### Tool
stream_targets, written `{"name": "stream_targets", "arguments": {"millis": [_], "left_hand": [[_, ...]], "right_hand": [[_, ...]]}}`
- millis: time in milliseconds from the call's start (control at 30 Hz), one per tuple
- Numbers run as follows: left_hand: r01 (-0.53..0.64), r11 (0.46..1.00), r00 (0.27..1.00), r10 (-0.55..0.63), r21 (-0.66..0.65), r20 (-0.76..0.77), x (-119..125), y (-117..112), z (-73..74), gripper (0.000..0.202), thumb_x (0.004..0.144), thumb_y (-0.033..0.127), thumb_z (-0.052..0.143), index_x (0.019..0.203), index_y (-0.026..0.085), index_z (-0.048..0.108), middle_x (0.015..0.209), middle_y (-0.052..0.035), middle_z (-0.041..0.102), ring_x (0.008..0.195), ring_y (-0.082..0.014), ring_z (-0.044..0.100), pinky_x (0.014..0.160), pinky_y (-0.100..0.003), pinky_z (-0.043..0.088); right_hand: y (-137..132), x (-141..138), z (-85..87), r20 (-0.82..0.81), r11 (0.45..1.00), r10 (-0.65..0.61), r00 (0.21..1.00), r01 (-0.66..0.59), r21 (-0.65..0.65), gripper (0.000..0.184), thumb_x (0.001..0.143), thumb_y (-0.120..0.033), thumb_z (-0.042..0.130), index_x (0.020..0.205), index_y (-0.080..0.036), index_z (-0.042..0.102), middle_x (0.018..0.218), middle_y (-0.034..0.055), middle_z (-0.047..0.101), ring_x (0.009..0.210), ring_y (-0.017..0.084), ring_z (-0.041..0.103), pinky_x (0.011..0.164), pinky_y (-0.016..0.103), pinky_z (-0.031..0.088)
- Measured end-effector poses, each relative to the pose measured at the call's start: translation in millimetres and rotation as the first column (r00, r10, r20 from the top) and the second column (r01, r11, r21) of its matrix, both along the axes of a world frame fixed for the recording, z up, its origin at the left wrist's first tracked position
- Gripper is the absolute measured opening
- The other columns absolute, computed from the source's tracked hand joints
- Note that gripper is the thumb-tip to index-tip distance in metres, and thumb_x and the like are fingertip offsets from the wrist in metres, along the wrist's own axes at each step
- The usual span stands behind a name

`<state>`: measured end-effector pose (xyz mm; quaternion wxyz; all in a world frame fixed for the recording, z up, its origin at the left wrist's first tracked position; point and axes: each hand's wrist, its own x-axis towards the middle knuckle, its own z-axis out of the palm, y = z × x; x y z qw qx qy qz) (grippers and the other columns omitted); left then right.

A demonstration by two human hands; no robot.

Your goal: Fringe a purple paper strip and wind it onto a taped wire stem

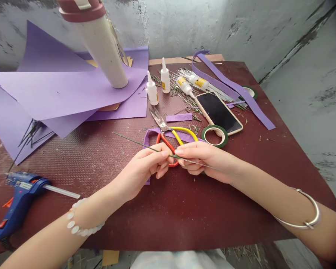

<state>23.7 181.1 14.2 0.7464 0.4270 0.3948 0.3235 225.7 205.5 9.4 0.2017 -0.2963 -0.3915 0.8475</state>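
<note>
My left hand [147, 166] and my right hand [203, 158] meet over the middle of the dark red table [184, 209], both pinched on a thin wire [134, 142]. The wire's left part is wrapped in green and points up-left; its bare silvery end runs out to the right under my right hand. Just behind my fingers lie scissors [168, 130] with red and yellow handles, on a purple paper strip [148, 136]. A roll of green tape [214, 135] sits right behind my right hand.
A blue glue gun [19, 198] lies at the left edge. Purple paper sheets [58, 93] and a white tumbler [103, 48] stand at the back left. Several glue bottles [152, 90], a phone [218, 112], bare wires and long purple strips [232, 89] fill the back right.
</note>
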Motion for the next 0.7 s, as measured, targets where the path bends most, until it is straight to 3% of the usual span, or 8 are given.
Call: {"name": "stream_targets", "arguments": {"millis": [167,300,367,433,500,567,633,700], "left_hand": [[0.009,1.000,1.000,-0.009,0.010,-0.008,0.8,-0.6,1.3,0.021,0.091,0.029,0.056,0.076,0.014,0.059,0.064,0.0034,0.046,0.053,-0.0069,0.042,0.054,-0.024,0.029],[-0.009,1.000,1.000,0.008,-0.022,-0.027,2.4,-1.7,1.5,0.023,0.091,0.033,0.057,0.078,0.014,0.060,0.066,0.0035,0.047,0.052,-0.0071,0.043,0.054,-0.024,0.030],[-0.023,1.000,0.998,0.022,-0.021,-0.060,2.9,-2.2,1.2,0.029,0.093,0.039,0.056,0.078,0.015,0.060,0.065,0.0035,0.048,0.053,-0.0075,0.044,0.055,-0.024,0.032],[-0.027,0.999,0.993,0.029,0.019,-0.116,3.2,-2.6,0.9,0.034,0.094,0.044,0.055,0.076,0.015,0.059,0.063,0.0036,0.048,0.053,-0.0080,0.044,0.056,-0.024,0.033],[-0.016,0.995,0.979,0.036,0.098,-0.203,3.4,-3.0,1.0,0.037,0.094,0.044,0.055,0.073,0.015,0.059,0.061,0.0036,0.048,0.054,-0.0085,0.043,0.057,-0.024,0.034],[-0.006,0.983,0.955,0.060,0.182,-0.292,3.7,-3.8,1.5,0.037,0.095,0.041,0.055,0.068,0.015,0.057,0.062,0.0033,0.047,0.057,-0.0091,0.044,0.059,-0.024,0.035],[-0.007,0.973,0.944,0.083,0.229,-0.321,4.0,-4.8,1.8,0.037,0.095,0.038,0.054,0.066,0.016,0.055,0.063,0.0030,0.047,0.059,-0.0096,0.044,0.060,-0.025,0.036],[-0.030,0.972,0.956,0.095,0.232,-0.276,4.0,-5.9,1.7,0.036,0.095,0.036,0.053,0.066,0.016,0.055,0.063,0.0031,0.046,0.058,-0.0096,0.044,0.059,-0.025,0.036]], "right_hand": [[0.1,0.8,1.7,0.017,0.999,0.043,0.999,-0.043,-0.009,0.025,0.086,-0.030,0.066,0.069,-0.016,0.053,0.055,-0.0092,0.025,0.051,0.007,0.014,0.046,0.022,0.013],[-3.9,-2.2,8.6,0.208,0.940,-0.127,0.970,0.051,0.336,0.024,0.084,-0.030,0.067,0.068,-0.016,0.055,0.057,-0.0058,0.039,0.053,0.008,0.029,0.050,0.023,0.021],[-7.7,-4.1,10.5,0.281,0.802,-0.250,0.926,0.035,0.597,0.022,0.085,-0.027,0.064,0.068,-0.016,0.056,0.062,-0.0041,0.043,0.056,0.009,0.034,0.053,0.024,0.026],[-11.9,-5.4,9.1,0.309,0.561,-0.357,0.881,-0.062,0.825,0.020,0.086,-0.021,0.059,0.068,-0.016,0.055,0.062,-0.0034,0.044,0.056,0.009,0.036,0.055,0.025,0.027],[-15.3,-6.1,5.2,0.302,0.289,-0.429,0.852,-0.187,0.939,0.020,0.087,-0.018,0.054,0.068,-0.016,0.053,0.064,-0.0017,0.047,0.057,0.010,0.039,0.055,0.026,0.027],[-17.1,-6.3,1.9,0.293,0.140,-0.449,0.844,-0.258,0.956,0.021,0.089,-0.018,0.051,0.068,-0.016,0.054,0.066,-0.0001,0.051,0.059,0.011,0.041,0.054,0.026,0.026],[-16.8,-6.4,1.8,0.293,0.173,-0.425,0.857,-0.241,0.955,0.020,0.090,-0.018,0.052,0.070,-0.016,0.055,0.066,-0.0009,0.050,0.058,0.011,0.040,0.054,0.026,0.027],[-14.7,-6.7,4.9,0.305,0.370,-0.361,0.881,-0.166,0.914,0.019,0.090,-0.021,0.056,0.071,-0.017,0.056,0.064,-0.0022,0.049,0.058,0.010,0.040,0.056,0.025,0.029]]}}
